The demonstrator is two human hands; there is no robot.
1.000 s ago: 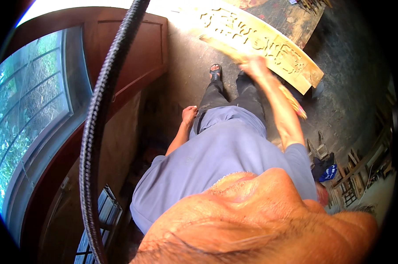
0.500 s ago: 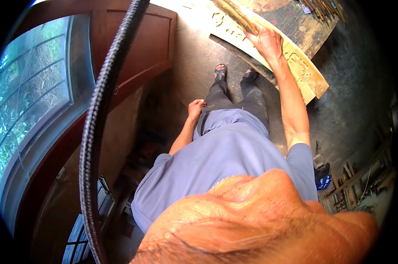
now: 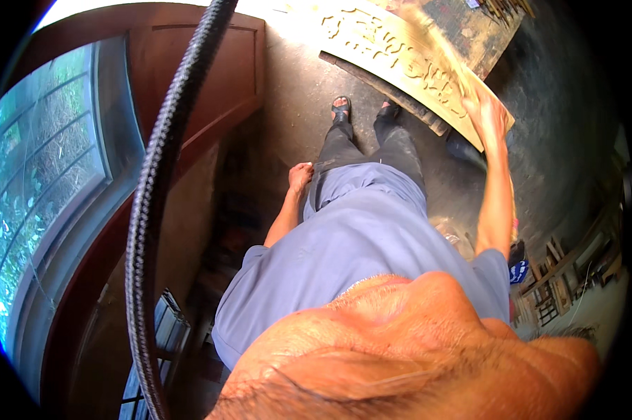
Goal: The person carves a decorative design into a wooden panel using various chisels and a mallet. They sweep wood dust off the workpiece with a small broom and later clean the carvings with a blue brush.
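Note:
A pale wooden board with carved, curling patterns lies across the top of the view, its near edge curved. Over its right end is my right hand, closed around a long tan object like a brush or stick. Motion smears that object, so its exact kind is unclear. My left hand hangs by my left thigh with its fingers curled in, and whatever they may hold is hidden.
A worn worktable supports the board; thin tools lie at its far corner. A dark wooden strip runs along the board's near edge. Brown wooden panelling and a barred window stand left. Wood pieces lie right.
My right hand has swept rightward and nearer along the board with the long tan object, uncovering more of the carving. My left hand stays by my thigh.

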